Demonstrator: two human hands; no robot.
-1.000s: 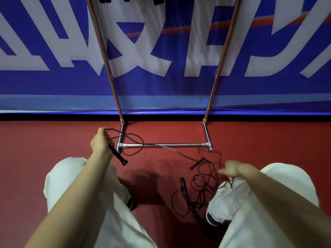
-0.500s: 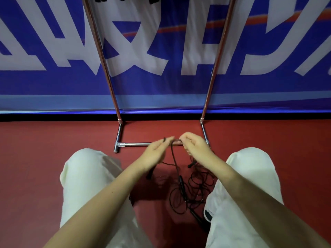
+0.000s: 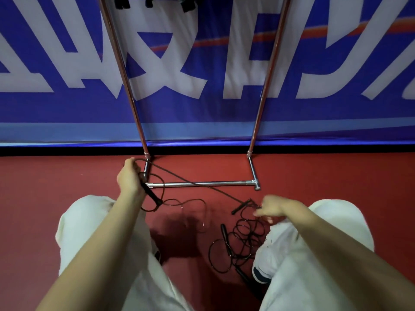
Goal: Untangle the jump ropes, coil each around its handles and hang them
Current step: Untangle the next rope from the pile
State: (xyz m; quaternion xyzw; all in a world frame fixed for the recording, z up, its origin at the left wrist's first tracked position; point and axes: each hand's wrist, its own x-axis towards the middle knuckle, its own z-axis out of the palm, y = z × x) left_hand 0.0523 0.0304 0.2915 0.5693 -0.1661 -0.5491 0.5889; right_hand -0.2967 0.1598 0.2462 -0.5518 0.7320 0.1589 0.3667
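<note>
Covering the room is a red floor (image 3: 67, 198) meeting a blue banner wall (image 3: 202, 104), a chrome rack (image 3: 197, 183) standing against it. The left hand (image 3: 129, 178) grips a black handle (image 3: 151, 194); the right hand (image 3: 275, 206) pinches the taut cord (image 3: 190, 182). Tangled jump ropes (image 3: 238, 243) lie between the knees.

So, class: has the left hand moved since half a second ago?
Yes. The left hand has swung out left, from mid-bar to the rack base's left corner, gripping a handle.
</note>
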